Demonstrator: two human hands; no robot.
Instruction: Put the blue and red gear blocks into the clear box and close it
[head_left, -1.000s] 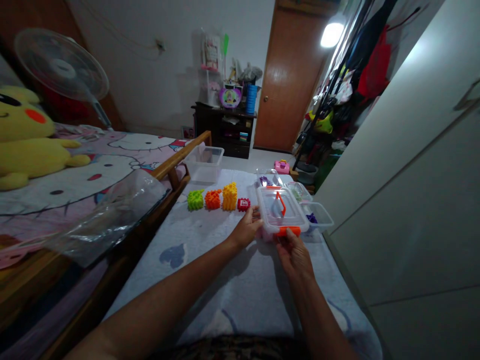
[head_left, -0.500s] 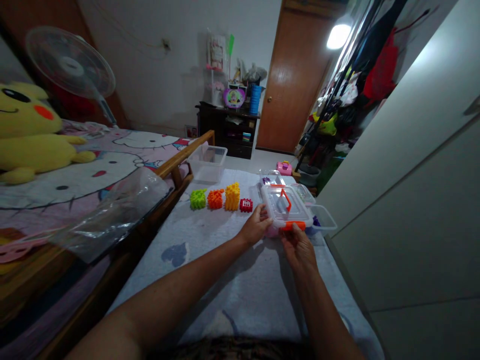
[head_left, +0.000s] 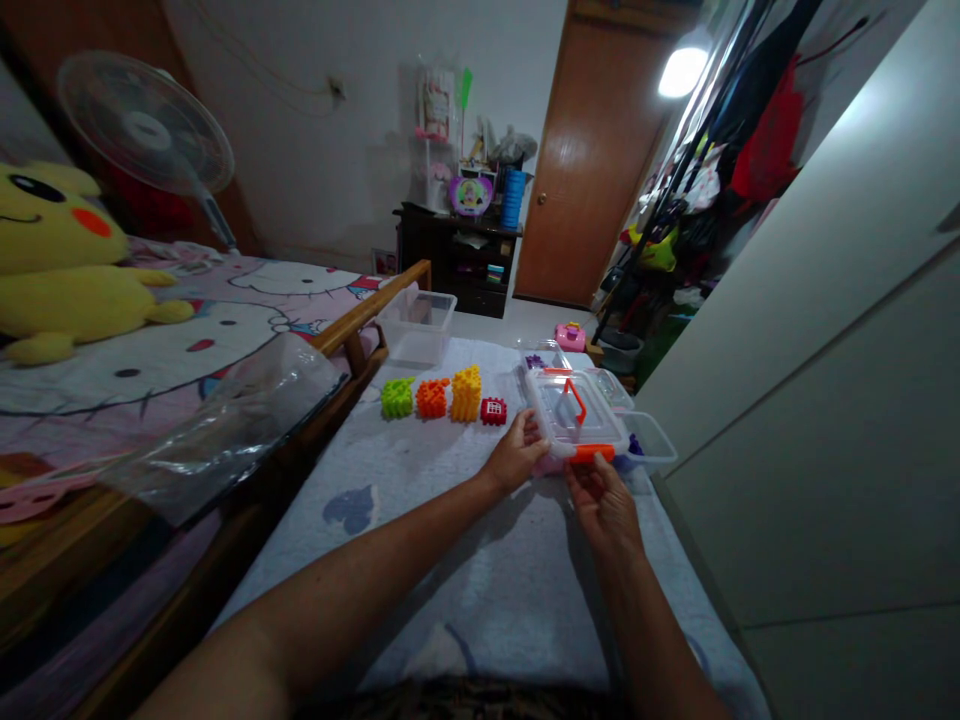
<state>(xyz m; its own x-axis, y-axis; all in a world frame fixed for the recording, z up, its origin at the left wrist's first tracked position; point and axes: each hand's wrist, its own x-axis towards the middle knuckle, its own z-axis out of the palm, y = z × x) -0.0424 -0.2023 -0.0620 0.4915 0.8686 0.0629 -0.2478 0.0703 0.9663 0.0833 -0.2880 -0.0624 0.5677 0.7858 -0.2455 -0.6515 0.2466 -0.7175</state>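
A clear plastic storage box (head_left: 551, 425) with a lid, an orange carry handle and an orange front latch (head_left: 592, 453) stands at the right of the cloth-covered surface. My left hand (head_left: 517, 450) grips its front left corner, fingers bent against the side. At the front, my right hand (head_left: 606, 500) has its fingers curled on the latch and the edge below. To the left of the box stand stacks of toy blocks: green (head_left: 397, 398), orange (head_left: 432, 399), yellow (head_left: 466, 394) and a small dark red one (head_left: 493, 411).
Open clear containers (head_left: 651, 438) with purple pieces sit beside and behind the box. Another clear bin (head_left: 416, 328) stands at the far left by the wooden bed rail (head_left: 375, 305). A plastic bag (head_left: 225, 430) hangs over the rail. A white cabinet (head_left: 847, 430) borders the right side.
The whole view has shifted very slightly. Both hands stay at the box, the right fingers still at the orange latch; the lid remains on.
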